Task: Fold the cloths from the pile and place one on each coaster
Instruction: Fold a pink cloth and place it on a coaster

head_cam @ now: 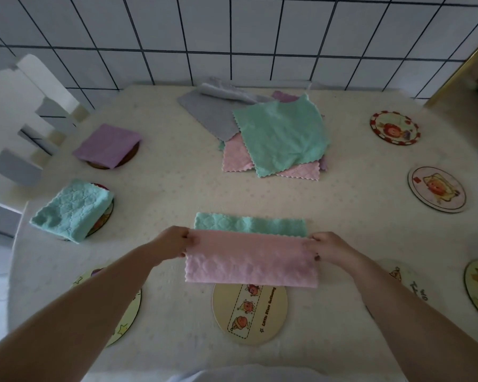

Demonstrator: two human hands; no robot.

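1. The left hand (174, 241) and the right hand (329, 248) each pinch one end of the pink-and-green cloth (250, 260), so the fold stays straight.
2. The cloth hangs just above the tabletop (177, 188), its lower edge over the oval coaster (249, 315), probably its destination.
3. The pile (273, 133) waits farther back.

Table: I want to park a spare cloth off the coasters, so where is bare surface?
Bare table lies between the cloth pile and the pink-and-green cloth held by the left hand and right hand, and between the pile and the right-side coasters. The left edge is crowded: folded purple cloth and folded green cloth.
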